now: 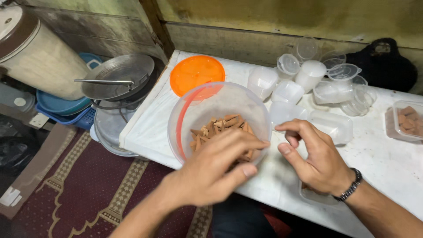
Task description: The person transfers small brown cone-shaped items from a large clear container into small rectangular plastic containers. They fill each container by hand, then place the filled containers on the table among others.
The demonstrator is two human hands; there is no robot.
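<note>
Brown cone-shaped sticks [219, 126], likely light and brittle, best pinched mid-length, fill the clear round plastic bowl [194, 112] on the white surface [379, 163], left hand [210, 169] fingers dipping in, right hand [315, 158] loosely curled, empty.

Orange lid [197, 74], stacked metal pans [118, 82], black bag [382, 64], patterned rug [88, 185].

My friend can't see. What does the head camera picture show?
A left hand reaches into a clear round tub of small brown cone-shaped pieces on a white table; the right hand hovers beside it. Behind sit an orange lid and empty clear cups.
</note>
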